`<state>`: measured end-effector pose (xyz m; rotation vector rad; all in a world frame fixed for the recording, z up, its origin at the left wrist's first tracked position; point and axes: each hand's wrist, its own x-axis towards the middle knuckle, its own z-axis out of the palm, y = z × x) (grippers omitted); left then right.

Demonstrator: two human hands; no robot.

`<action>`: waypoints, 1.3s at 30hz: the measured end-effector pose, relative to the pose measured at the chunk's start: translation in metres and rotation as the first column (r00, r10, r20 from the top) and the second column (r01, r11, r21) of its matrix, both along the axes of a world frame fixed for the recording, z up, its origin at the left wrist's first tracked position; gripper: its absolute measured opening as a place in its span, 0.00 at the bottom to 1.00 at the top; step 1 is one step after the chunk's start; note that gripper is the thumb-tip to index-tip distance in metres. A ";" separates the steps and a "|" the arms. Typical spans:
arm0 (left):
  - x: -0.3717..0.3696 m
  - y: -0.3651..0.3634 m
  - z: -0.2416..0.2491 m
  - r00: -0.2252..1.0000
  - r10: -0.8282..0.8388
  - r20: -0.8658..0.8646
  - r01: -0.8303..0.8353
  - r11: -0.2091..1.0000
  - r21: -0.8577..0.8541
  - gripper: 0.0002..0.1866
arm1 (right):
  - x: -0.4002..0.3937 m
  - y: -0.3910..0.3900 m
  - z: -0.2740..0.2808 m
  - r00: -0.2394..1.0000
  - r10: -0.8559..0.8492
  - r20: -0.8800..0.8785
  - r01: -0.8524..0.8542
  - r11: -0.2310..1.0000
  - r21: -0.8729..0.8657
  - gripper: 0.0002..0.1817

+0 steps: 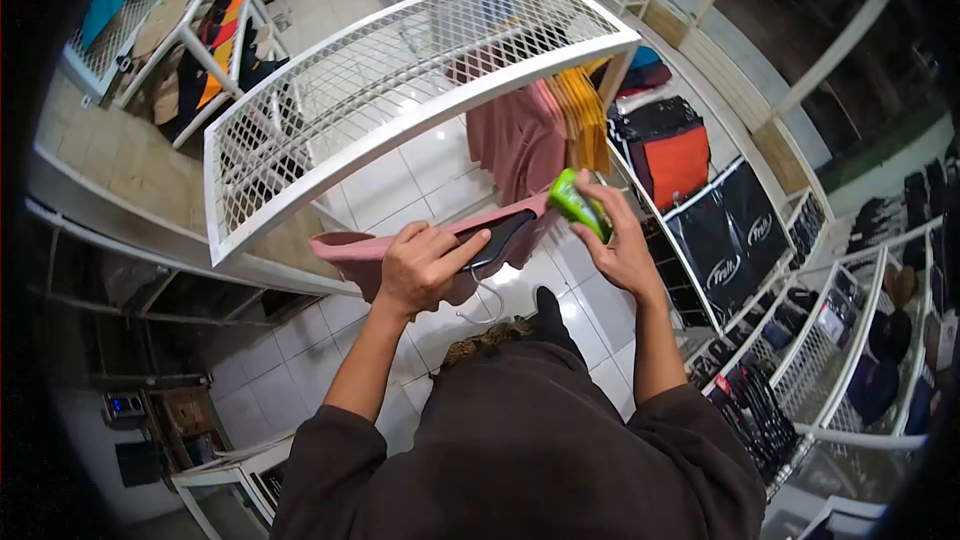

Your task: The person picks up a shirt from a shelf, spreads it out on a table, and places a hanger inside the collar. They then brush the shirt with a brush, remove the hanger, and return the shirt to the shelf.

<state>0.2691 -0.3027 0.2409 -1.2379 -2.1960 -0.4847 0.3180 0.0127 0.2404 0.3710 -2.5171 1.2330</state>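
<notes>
A pink garment hangs on a black hanger in front of my body, with the metal hook pointing down toward me. My left hand is closed on the garment and hanger near the collar, its index finger lying along the hanger. In my right hand is a bright green object, held between thumb and fingers beside the right end of the garment. What exactly the green object is cannot be made out.
A white mesh-topped rack stands ahead, with pink shirts and yellow shirts hanging beneath. Packaged clothes lie on a shelf at right. Caps fill racks at lower right. White floor tiles lie below.
</notes>
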 end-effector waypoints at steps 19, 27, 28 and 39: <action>-0.044 0.149 0.043 0.938 -0.101 0.330 -0.082 0.864 0.498 0.39 | 0.070 0.051 -0.009 0.864 0.290 0.413 0.168 0.607 -0.777 0.41; -0.033 0.170 -0.024 0.775 -0.087 0.626 -0.308 0.813 0.494 0.34 | 0.052 -0.040 -0.024 0.974 -0.048 0.221 0.167 0.812 -0.559 0.36; -0.024 0.160 0.012 0.576 -0.173 0.799 -0.355 0.827 0.435 0.27 | 0.047 -0.038 -0.026 0.974 -0.068 0.215 0.179 0.812 -0.556 0.34; -0.032 0.071 0.057 0.338 -0.426 0.839 -0.339 0.776 0.531 0.21 | -0.070 0.039 -0.030 0.659 -0.600 -0.453 0.598 0.784 -0.168 0.36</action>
